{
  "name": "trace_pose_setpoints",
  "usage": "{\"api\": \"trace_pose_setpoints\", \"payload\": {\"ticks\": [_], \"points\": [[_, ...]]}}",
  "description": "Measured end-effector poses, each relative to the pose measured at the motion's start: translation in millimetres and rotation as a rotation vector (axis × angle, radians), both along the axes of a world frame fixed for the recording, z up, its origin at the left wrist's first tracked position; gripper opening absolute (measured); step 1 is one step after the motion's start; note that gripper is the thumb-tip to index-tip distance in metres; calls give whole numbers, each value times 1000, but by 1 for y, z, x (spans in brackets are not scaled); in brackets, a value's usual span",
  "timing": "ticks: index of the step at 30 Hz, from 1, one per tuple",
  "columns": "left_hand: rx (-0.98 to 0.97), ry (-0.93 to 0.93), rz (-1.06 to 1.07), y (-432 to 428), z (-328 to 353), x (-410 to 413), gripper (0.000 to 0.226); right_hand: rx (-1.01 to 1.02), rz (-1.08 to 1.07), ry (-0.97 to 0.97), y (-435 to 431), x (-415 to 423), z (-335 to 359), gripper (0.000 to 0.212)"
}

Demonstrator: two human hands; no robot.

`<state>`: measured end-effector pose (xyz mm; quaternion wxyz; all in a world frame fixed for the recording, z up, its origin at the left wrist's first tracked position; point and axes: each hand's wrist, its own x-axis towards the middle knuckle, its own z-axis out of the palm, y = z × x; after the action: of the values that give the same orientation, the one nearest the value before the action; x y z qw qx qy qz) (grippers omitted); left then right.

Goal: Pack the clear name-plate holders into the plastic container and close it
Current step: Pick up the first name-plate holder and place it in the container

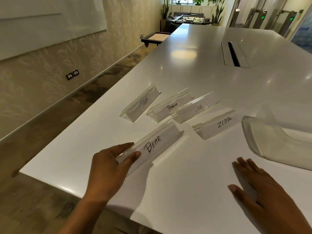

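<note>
Several clear name-plate holders lie on the white table. My left hand grips the near end of the one marked BEAR, thumb and fingers pinching it. Beyond it lie TIGER, PENGUIN, DOG and ZEBRA. The clear plastic container stands at the right edge, only partly in view. My right hand rests flat on the table, fingers spread, holding nothing, just below the container.
A cable slot is set into the table farther back. The table's left edge runs diagonally beside carpeted floor and a wall. A low black cart stands by the wall far off.
</note>
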<state>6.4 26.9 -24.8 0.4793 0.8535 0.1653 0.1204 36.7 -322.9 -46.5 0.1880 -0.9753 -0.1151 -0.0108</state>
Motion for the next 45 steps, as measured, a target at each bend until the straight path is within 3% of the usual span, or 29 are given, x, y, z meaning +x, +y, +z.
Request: {"api": "trace_pose_setpoints", "payload": {"ticks": [2,6,8,10,12,15,20,25,30,34,39,45], "points": [[-91,-15,-16,1,7,-1,44,76,17,-15,1,-1,4,68],[-175,-40,-182,-1,29,0,25,468,-51,-26,-1,-6,29,35],[-198,-33,-299,-7,42,3,16,699,-75,34,3,-6,41,40],[-209,-32,-378,-15,49,9,22,913,-32,101,4,-4,52,59],[-215,-35,-416,-24,55,14,30,1057,-9,157,4,-2,57,81],[-239,-27,-490,-35,61,22,30,1200,2,221,4,-1,60,93],[-239,-9,-592,-52,65,31,39,1330,100,248,1,-8,61,79],[-234,-11,-622,-70,70,34,28,1422,74,220,-7,-10,62,71],[-236,-73,-619,-82,75,36,38,1581,70,158,-10,-14,63,59],[-361,-133,-632,-89,68,37,52,1655,51,136,-15,-14,62,59],[-509,-153,-661,-94,61,35,86,1715,5,94,-22,-14,62,52],[-607,-214,-636,-103,60,35,83,1738,2,73,-24,-14,64,58]]}}
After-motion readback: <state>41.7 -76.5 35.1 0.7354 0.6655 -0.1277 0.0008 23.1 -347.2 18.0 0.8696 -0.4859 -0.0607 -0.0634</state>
